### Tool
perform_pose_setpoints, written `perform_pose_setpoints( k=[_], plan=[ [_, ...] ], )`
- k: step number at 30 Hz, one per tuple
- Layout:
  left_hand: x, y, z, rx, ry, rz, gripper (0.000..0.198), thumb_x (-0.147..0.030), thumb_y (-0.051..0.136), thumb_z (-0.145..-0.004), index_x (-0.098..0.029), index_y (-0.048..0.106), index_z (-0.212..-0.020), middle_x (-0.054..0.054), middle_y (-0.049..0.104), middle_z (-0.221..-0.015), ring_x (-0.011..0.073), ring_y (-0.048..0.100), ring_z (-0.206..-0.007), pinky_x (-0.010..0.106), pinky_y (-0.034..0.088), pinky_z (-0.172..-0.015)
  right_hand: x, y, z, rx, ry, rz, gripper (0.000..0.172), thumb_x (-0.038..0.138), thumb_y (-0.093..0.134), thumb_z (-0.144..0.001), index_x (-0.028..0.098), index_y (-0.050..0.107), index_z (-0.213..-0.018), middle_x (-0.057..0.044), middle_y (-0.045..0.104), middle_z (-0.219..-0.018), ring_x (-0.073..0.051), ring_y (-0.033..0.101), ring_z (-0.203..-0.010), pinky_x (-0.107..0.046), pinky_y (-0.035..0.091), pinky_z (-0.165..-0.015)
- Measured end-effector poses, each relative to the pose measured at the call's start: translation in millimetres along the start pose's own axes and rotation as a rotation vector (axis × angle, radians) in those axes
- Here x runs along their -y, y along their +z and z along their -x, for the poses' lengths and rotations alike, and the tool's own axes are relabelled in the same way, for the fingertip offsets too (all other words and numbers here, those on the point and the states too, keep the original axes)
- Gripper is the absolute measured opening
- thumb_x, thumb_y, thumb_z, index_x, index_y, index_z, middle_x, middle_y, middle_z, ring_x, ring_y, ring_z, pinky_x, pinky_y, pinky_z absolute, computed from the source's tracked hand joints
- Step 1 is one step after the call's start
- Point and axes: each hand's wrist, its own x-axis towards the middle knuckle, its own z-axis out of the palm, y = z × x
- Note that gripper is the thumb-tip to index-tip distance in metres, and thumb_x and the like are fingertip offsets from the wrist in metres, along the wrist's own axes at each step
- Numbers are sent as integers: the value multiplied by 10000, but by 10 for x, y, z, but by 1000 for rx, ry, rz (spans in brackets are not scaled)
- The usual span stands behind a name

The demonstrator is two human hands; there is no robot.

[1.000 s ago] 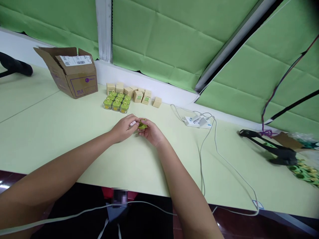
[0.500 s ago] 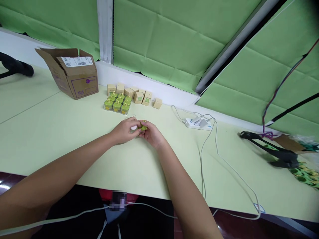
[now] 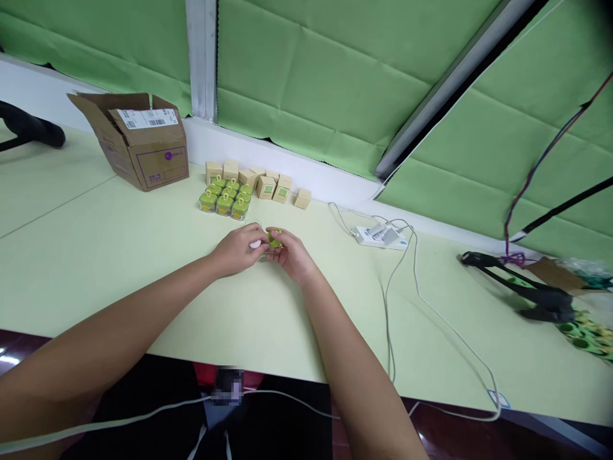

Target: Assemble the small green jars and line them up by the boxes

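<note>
Both hands meet over the table, close in front of a cluster of small clear boxes with green lids. My left hand (image 3: pixel 235 249) is closed, pinching a small white rounded piece (image 3: pixel 255 244). A thin pale loop, cord-like, curves just behind its fingertips. My right hand (image 3: pixel 294 255) grips a small green piece (image 3: pixel 274 239) between thumb and fingers, much like the green lids in colour. The fingertips of the two hands almost touch, and they cover most of what is held. Several green-lidded boxes (image 3: pixel 225 203) with yellow loop handles stand beyond, in tight rows.
Small tan cartons (image 3: pixel 267 187) line the wall side. An open cardboard box (image 3: pixel 160 163) stands at the back left. To the right lie a power strip (image 3: pixel 380 237) with white cables (image 3: pixel 416 281), a black stand (image 3: pixel 541 297) and green parts (image 3: pixel 587 338).
Both hands have shifted very slightly, and the fingers have moved a little around the pieces. The white piece sits a touch further left; more of the green piece shows. Nothing else has moved.
</note>
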Motion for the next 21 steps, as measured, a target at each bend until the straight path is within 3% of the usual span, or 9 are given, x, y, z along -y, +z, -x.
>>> perform_pose_setpoints(
  k=[5,9,12,16,21],
  plan=[
    [20,13,-7,4,2,4,155,-286,560,-959,-217,696,-929,42,639,-966,182,627,-864,325,489,-790,-6,10,-10,-39,-22,36,391,376,804,-682,202,699,-1017,-5,718,-816,-131,661,-677,-256,544,-614],
    [38,24,-2,30,-29,-5,168,-330,558,-963,-230,689,-996,46,661,-991,203,638,-901,346,488,-817,-6,2,-19,-143,-50,140,362,387,763,-705,200,705,-1009,-13,720,-820,-139,659,-669,-256,503,-578],
    [38,9,9,109,-48,-29,182,-345,565,-946,-236,668,-1049,52,653,-1037,221,634,-927,363,491,-823,-13,-16,-30,-218,-74,242,319,358,725,-721,215,706,-1005,-14,726,-830,-166,688,-689,-266,489,-561],
    [48,-8,17,253,-31,-37,225,-250,429,-976,-233,635,-1065,60,630,-1033,226,627,-936,373,490,-819,-40,-41,-53,-259,-77,318,272,340,699,-727,235,710,-977,-7,725,-805,-169,685,-663,-255,452,-515],
    [83,25,21,248,-63,-76,225,-295,437,-984,-225,624,-1088,68,648,-1037,236,634,-916,370,479,-779,-87,-57,-104,-298,-94,408,249,366,715,-739,236,687,-950,9,709,-776,-139,633,-588,-258,454,-518]
  ],
)
